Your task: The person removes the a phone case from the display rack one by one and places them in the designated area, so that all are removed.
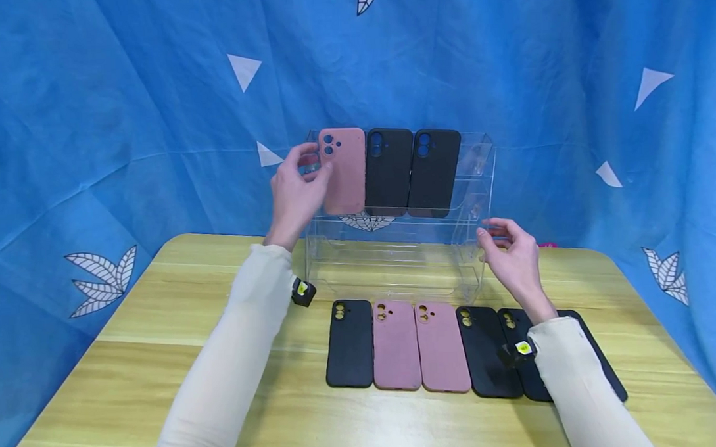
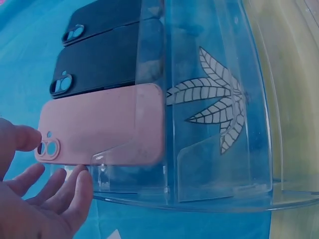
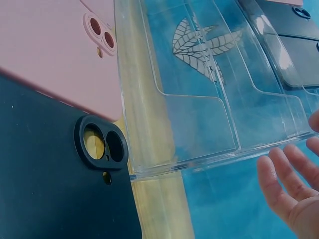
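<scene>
A pink phone case [image 1: 343, 178] leans on the top tier of a clear acrylic rack [image 1: 395, 265], at the left end. Beside it on that tier stand two black phone cases [image 1: 388, 173], [image 1: 434, 175]. My left hand [image 1: 299, 189] is at the pink case's left edge, its thumb by the camera holes. In the left wrist view the fingers of the left hand [image 2: 50, 191] are spread along that edge, not wrapped round it. Loosely bent, my right hand [image 1: 513, 254] is by the rack's right side, holding nothing; the right wrist view shows its fingers [image 3: 286, 174] near the rack's edge.
In front of the rack a row of cases lies on the wooden table [image 1: 131, 350]: a black case [image 1: 350, 345], two pink cases [image 1: 396, 347], [image 1: 443, 349], and several black ones [image 1: 489, 357] partly under my right arm. A blue patterned cloth [image 1: 153, 125] hangs behind.
</scene>
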Demonstrator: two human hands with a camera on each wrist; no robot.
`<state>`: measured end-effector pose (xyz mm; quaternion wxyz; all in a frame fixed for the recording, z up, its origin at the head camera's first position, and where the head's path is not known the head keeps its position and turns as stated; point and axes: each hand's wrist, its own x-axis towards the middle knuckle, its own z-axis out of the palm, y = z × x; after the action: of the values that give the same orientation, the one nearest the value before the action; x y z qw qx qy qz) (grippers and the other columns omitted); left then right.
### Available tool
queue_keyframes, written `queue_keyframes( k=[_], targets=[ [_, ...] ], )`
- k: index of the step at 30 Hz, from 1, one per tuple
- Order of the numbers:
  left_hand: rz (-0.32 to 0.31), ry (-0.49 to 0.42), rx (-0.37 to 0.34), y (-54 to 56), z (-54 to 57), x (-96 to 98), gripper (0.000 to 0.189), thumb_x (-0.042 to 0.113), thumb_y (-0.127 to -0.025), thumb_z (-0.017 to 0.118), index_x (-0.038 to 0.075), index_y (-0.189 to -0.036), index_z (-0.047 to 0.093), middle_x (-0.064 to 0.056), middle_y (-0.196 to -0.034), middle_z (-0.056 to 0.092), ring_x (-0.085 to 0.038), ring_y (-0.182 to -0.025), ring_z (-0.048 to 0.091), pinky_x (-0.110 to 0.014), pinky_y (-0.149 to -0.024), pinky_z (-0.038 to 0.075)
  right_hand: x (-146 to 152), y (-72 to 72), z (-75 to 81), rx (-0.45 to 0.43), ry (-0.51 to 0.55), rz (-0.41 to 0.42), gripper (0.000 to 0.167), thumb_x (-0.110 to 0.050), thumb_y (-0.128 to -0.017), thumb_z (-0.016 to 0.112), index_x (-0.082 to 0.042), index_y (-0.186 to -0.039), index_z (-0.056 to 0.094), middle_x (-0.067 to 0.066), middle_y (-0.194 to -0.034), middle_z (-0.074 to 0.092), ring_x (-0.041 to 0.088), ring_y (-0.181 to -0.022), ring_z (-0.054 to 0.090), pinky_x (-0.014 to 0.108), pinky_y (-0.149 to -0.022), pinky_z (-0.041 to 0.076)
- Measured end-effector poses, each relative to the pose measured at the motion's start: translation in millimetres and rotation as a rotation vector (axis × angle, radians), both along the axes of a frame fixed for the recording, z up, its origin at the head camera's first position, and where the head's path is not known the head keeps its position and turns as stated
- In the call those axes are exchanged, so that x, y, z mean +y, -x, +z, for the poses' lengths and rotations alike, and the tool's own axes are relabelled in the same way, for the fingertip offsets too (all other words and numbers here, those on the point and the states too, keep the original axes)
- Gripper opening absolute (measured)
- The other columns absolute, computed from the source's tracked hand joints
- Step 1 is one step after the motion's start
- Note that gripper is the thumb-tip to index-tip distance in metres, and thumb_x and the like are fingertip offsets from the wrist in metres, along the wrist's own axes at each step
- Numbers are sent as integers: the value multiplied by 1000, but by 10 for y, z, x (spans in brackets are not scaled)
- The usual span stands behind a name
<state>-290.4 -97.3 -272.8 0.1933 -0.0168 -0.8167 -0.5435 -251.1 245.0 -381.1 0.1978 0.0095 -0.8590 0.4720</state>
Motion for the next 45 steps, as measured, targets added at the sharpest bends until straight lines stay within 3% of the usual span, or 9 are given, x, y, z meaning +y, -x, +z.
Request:
queue_keyframes(
  k=[11, 15, 18, 23, 35, 41, 45],
  targets=[
    [84, 47, 41, 46, -18, 85, 39, 33, -101, 63, 19, -137, 61, -7, -131, 69, -23, -108, 72, -41, -93, 58, 3, -12, -10, -5, 3, 0, 43, -35, -104, 58, -4, -134, 61, 16, -119, 67, 0, -86, 66, 25, -63, 60],
    [90, 37, 89, 47, -44, 73, 34, 30, -101, 63, 17, -133, 64, -7, -123, 72, -23, -105, 70, -38, -93, 57, 4, -25, -18, -8, 6, -1, 43, -35, -104, 57, -4, -134, 61, 16, -119, 67, -4, -86, 64, 22, -63, 59],
    [81, 10, 142, 50, -71, 44, 31, 26, -101, 65, 14, -130, 67, -9, -119, 72, -23, -106, 68, -36, -95, 55, 7, -40, -25, -6, 6, -1, 43, -35, -104, 57, -4, -134, 61, 16, -120, 66, -7, -86, 62, 18, -63, 58],
    [68, -37, 202, 31, -91, -5, 30, 24, -100, 66, 12, -128, 67, -10, -118, 72, -26, -105, 67, -38, -96, 55, 15, -53, -37, 2, 27, 11, 42, -34, -104, 58, -3, -134, 61, 12, -118, 65, -4, -87, 64, 23, -64, 61],
    [52, -107, 292, -46, 21, -60, 32, 30, -101, 65, 16, -130, 66, -9, -122, 70, -23, -107, 65, -35, -93, 54, 17, -75, -61, -20, 87, 42, 45, -34, -104, 59, -2, -136, 59, -5, -110, 62, 5, -92, 68, 20, -67, 61],
    [15, -153, 317, -102, 73, -76, 32, 30, -101, 66, 15, -129, 66, -9, -123, 69, -21, -108, 65, -37, -92, 55, 14, -83, -76, -32, 108, 61, 45, -33, -104, 58, -2, -137, 59, 8, -117, 64, 1, -92, 67, 17, -68, 60],
    [-33, -195, 360, -115, 71, -74, 32, 27, -100, 67, 11, -128, 66, -9, -118, 69, -16, -100, 65, -37, -87, 55, 24, -79, -84, -38, 114, 61, 44, -34, -104, 59, -3, -136, 59, 5, -117, 64, 0, -92, 66, 18, -68, 60]
  ],
)
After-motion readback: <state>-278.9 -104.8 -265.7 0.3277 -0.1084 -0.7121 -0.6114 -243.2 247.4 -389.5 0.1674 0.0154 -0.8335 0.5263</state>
